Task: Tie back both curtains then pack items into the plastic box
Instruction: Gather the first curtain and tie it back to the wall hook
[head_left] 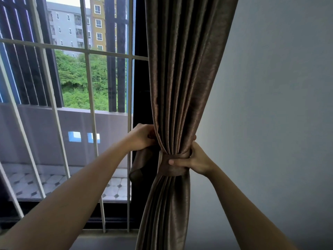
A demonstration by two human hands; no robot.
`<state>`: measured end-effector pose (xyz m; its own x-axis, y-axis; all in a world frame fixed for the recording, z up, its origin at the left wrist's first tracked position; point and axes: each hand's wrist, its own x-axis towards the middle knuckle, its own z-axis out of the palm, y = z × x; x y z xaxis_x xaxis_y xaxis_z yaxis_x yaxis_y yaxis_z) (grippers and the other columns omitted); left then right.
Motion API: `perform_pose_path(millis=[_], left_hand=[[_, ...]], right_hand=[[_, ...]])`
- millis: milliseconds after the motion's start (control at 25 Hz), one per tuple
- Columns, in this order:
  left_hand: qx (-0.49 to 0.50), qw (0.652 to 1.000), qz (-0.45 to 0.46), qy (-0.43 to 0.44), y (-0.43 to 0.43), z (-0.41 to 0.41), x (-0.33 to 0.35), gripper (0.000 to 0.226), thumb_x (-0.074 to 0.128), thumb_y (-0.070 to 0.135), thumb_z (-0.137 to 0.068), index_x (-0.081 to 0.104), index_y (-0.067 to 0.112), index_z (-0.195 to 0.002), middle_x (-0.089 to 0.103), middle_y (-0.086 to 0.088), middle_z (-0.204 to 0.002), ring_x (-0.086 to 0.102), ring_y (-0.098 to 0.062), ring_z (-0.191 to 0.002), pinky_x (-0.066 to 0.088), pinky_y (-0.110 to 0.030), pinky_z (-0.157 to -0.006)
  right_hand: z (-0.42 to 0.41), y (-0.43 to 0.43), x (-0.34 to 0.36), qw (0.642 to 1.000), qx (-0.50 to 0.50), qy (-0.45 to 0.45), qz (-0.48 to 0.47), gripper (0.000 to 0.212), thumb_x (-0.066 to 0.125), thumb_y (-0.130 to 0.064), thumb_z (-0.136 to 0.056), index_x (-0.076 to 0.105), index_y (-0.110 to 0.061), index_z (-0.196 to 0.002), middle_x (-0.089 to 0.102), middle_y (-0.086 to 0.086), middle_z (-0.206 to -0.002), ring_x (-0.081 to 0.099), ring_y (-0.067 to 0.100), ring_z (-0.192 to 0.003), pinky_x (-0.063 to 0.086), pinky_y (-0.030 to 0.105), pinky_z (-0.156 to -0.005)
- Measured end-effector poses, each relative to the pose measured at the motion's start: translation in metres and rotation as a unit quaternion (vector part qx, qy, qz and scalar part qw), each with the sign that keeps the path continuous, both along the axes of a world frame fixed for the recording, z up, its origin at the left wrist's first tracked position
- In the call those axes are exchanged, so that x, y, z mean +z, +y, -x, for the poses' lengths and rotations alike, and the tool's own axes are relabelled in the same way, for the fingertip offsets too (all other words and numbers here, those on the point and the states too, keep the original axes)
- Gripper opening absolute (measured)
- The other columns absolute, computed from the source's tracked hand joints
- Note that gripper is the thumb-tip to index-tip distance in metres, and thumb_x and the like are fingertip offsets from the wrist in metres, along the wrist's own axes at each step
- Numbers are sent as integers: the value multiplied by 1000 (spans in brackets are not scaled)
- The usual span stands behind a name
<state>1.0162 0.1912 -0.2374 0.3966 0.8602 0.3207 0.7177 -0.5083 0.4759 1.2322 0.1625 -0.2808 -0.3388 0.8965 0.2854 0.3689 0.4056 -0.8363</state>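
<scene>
Plain grey wall [270, 105] on the rt, barred window [89, 83] on the left, that's the backdrop. Closest to cam are the left forearm [81, 186] n right forearm [234, 195], both reaching up n away.

Then the hands. The right hand [195, 159] is clamped round the gathered waist of the brown curtain [180, 78]. Its thumb lies across the front of the tieback [177, 167], and the other fingers go round the back so can't see them. Up a bit n just off the curtain's left edge, the left hand [142, 137] has its fingers curled on fabric. A loose flap [139, 165] hangs right below it n looks like the tieback's free end, tho can't tell 100% if it pinches that or the curtain's own edge.

Key relation imo: the curtain hangs between the two hands, long axis vertical, w/ the tieback wrapped across it horizontally. Both hands are abt equally near. Right one is on the band itself, left one holds off to the side. So the next move prob means bringing that flap round toward the right hand to close the loop.

Hidden: back of the band, any hook or fastener. Curtain top n hem are cut off by the frame. The other curtain n the plastic box aren't in view.

Farther out past the hands: balcony wall [54, 134], tiled floor [27, 183], trees [77, 78], apartment blocks [68, 24].
</scene>
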Motion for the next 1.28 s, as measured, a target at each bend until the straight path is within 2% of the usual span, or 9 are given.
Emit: perform_pose_path(millis=[120, 200, 280, 360, 520, 640, 800, 1000, 1280], left_hand=[[25, 999, -36, 11, 3, -4, -6, 33, 58, 16, -83, 44, 33, -58, 55, 1, -71, 58, -24, -76, 47, -32, -67], [15, 1000, -5, -15, 1, -2, -16, 23, 58, 16, -85, 57, 31, -67, 59, 0, -82, 59, -21, -83, 45, -30, -73], [5, 998, 5, -64, 0, -1, -25, 14, 58, 15, -87, 69, 21, -92, 59, 2, -95, 55, -14, -92, 40, -25, -80], [-1, 999, -6, -53, 0, -1, -28, 18, 55, 10, -89, 67, 14, -101, 58, 4, -95, 54, -13, -91, 38, -21, -79], [50, 996, -79, 5, 6, 7, -29, 13, 61, 22, -85, 71, 14, -88, 54, 14, -67, 57, -16, -72, 39, -24, -65], [50, 996, -66, 26, 7, 15, -28, 16, 65, 35, -80, 71, 21, -76, 55, 9, -62, 57, -16, -65, 43, -27, -63], [44, 996, -69, 34, 4, 17, -26, 29, 68, 37, -77, 51, 32, -53, 52, 10, -56, 54, -11, -60, 39, -26, -57], [33, 997, -72, 15, 5, 20, -33, 33, 70, 32, -77, 56, 13, -55, 52, 4, -53, 51, -9, -54, 37, -25, -56], [89, 992, -87, 22, -9, 51, -44, 27, 70, 37, -80, 58, 25, -58, 50, 11, -51, 50, -4, -50, 31, -21, -48]], right_hand=[[5, -2, -9, 994, -44, 91, -33, 65, 84, -13, -66, 52, -22, -122, 65, -3, -116, 63, 10, -106, 53, 36, -93], [8, -6, -21, 995, -24, 89, -36, 82, 85, -17, -64, 38, -29, -130, 57, -5, -125, 59, 10, -114, 51, 33, -96], [11, -5, -26, 999, -16, 36, -30, 101, 88, -28, -57, 26, -29, -137, 50, -9, -131, 55, 10, -119, 49, 32, -97], [12, -1, -20, 998, -59, 8, -24, 98, 89, -34, -54, 35, -24, -135, 58, -11, -123, 60, 9, -111, 51, 35, -96], [12, 0, -12, 988, -137, 48, -48, 54, 87, -25, -62, 64, -20, -110, 71, -7, -102, 68, 10, -94, 54, 41, -91], [8, 3, -15, 998, -50, 37, -7, 64, 86, -22, -65, 57, -19, -122, 68, -3, -114, 65, 13, -106, 50, 40, -98], [4, 5, -11, 993, -110, 42, -26, 55, 87, -31, -62, 65, -21, -111, 72, -6, -104, 68, 7, -96, 54, 34, -92], [10, -4, -7, 994, -105, 20, -35, 46, 80, -30, -72, 59, -27, -112, 65, -22, -99, 63, -11, -88, 47, 9, -78], [13, -38, -40, 984, -152, 54, -77, 44, 71, -30, -81, 52, -28, -121, 61, -22, -106, 61, -6, -97, 47, 6, -81]])
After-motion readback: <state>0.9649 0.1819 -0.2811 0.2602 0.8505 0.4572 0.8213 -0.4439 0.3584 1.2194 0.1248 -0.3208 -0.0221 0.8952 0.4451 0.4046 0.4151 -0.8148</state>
